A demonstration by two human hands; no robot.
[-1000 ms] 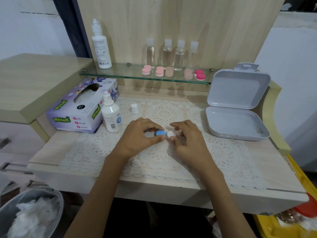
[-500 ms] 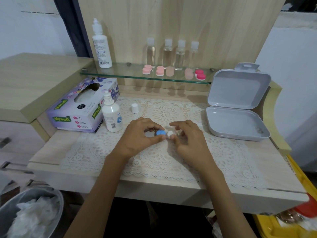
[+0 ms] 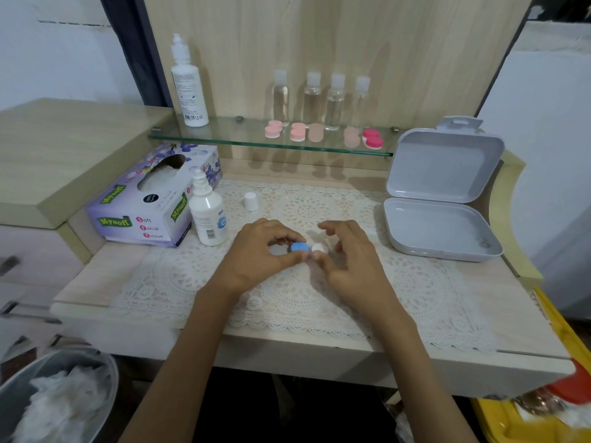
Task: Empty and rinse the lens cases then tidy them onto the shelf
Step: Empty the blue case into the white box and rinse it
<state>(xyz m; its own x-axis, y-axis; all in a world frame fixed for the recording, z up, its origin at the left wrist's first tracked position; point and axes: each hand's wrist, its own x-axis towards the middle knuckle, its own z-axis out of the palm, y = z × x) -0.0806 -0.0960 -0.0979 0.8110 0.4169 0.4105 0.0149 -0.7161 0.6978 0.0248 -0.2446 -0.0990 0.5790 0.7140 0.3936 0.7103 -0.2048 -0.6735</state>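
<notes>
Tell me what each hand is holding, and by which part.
The left hand pinches the lens case by its blue cap. The right hand curls at the white cap; a grip there cannot be told.

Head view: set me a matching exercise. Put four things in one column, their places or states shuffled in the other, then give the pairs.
Things
1. tall white plastic bottle
2. grey hinged plastic box
3. blue-and-white lens case
4. purple cardboard tissue box

Places or states
A. lid open, at the right of the wooden desk
B. gripped by the left hand
C. lying beside the small white dropper bottle
D. upright on the glass shelf

Pairs: 1-D, 2-A, 3-B, 4-C
</notes>
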